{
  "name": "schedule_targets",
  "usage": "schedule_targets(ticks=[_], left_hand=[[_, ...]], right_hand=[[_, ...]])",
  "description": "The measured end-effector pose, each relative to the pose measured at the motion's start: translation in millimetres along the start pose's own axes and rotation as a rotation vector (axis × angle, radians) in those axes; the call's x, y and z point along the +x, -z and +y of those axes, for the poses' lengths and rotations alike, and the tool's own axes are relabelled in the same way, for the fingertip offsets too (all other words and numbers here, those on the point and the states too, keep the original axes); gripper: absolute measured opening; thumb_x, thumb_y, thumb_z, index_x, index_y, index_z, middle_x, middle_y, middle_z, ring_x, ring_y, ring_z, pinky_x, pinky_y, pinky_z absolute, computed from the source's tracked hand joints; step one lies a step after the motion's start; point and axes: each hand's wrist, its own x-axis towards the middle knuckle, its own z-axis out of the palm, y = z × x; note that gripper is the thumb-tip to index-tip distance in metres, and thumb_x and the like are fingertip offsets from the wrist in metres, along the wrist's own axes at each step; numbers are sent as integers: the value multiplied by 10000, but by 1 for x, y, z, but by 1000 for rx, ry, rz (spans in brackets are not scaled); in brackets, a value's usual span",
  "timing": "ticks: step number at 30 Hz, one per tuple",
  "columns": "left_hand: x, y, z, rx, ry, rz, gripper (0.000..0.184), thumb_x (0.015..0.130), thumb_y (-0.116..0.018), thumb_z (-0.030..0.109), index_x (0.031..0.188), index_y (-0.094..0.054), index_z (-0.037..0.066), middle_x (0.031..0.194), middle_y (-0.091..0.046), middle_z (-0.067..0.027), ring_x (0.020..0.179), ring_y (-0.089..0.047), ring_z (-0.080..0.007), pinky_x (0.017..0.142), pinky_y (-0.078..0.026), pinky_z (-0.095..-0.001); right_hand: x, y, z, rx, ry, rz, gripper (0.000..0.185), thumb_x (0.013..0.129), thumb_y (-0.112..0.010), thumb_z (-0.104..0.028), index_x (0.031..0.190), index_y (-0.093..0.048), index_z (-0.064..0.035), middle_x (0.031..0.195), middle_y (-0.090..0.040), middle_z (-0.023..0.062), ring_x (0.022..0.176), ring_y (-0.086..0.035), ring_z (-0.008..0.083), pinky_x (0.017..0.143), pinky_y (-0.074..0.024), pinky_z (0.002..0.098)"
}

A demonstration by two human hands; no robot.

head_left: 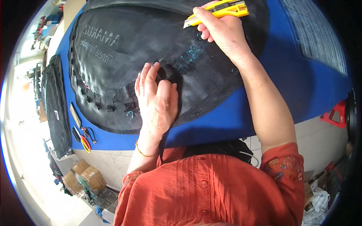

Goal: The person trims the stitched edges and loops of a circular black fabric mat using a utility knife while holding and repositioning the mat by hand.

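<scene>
A round black trampoline mat lies over the blue table, with mirrored lettering showing at its left. My left hand is closed on a raised fold of the mat near its middle, some fingers stretched over the fabric; the fingertips' grip is partly hidden. In my right hand is a yellow utility knife, its blade out and pointing left above the mat. Between the hands, loose turquoise threads lie on the black fabric. Black loops run along the mat's left seam.
Red-and-yellow-handled scissors and other small tools lie at the front left of the blue table. A long black padded piece is left of it. Clear plastic sheeting covers the far right. Cardboard boxes and a red stool stand below.
</scene>
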Motion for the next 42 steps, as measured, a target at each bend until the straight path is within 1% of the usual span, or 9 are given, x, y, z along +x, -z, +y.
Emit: schedule_targets(ticks=[5,8,12,13,16,20,36,39,42], left_hand=[[1,2,-7,-37,-12,-52,155,820,-745,88,898,-625,30,1285,-596,-216,1254,-549,-406,1106,-361,-586],[-3,2,-6,-93,22,-48,173,823,-763,107,930,-645,39,1198,-605,-193,1136,-591,-390,1034,-418,-558],[-8,-5,-10,-145,89,26,242,827,-787,116,1013,-650,41,1084,-613,-174,921,-634,-352,822,-519,-444],[-8,-8,-12,-207,91,89,261,830,-792,113,1035,-647,43,1053,-615,-168,872,-642,-339,757,-535,-405],[-6,-5,-13,-225,90,59,327,828,-803,115,1090,-627,33,1023,-630,-162,832,-652,-329,711,-541,-384],[-4,-1,-7,-342,343,75,446,791,-845,182,1112,-593,2,962,-667,-173,770,-675,-356,689,-553,-400],[7,6,-14,-352,366,-81,274,799,-796,198,896,-630,1,818,-642,-139,717,-656,-342,662,-533,-405],[7,7,-16,-387,341,-99,234,827,-771,174,873,-624,-2,800,-617,-133,688,-636,-344,643,-520,-412],[7,8,-17,-407,350,-125,209,847,-751,153,866,-613,-3,789,-601,-135,670,-624,-340,627,-509,-419]], right_hand=[[0,1,1,-39,-25,0,284,1020,-621,-278,881,-724,-53,721,-674,2,545,-566,63,487,-445,212],[-1,0,2,-90,-20,43,267,1016,-634,-277,901,-719,-52,716,-669,3,544,-578,65,487,-453,209],[-1,3,0,-63,-25,31,207,1010,-659,-258,950,-684,-62,720,-651,-7,569,-590,63,517,-474,217],[0,11,13,-144,197,10,267,961,-721,-343,1039,-714,-88,752,-683,16,601,-620,46,539,-498,187],[-2,11,11,-177,206,23,269,961,-721,-347,1041,-714,-91,748,-684,17,600,-621,45,539,-500,185],[-2,12,11,-197,217,15,271,959,-727,-336,1047,-709,-80,743,-685,22,597,-624,47,539,-501,184],[-13,4,-1,-148,237,22,236,959,-718,-285,1053,-704,-70,729,-692,27,584,-636,50,528,-500,191],[-30,-4,-13,-193,233,-199,190,954,-722,-306,1007,-712,-123,733,-694,21,589,-653,63,533,-516,191],[-38,-15,-7,-284,223,-374,128,971,-673,-227,960,-673,-100,730,-659,7,565,-592,37,528,-478,184]])
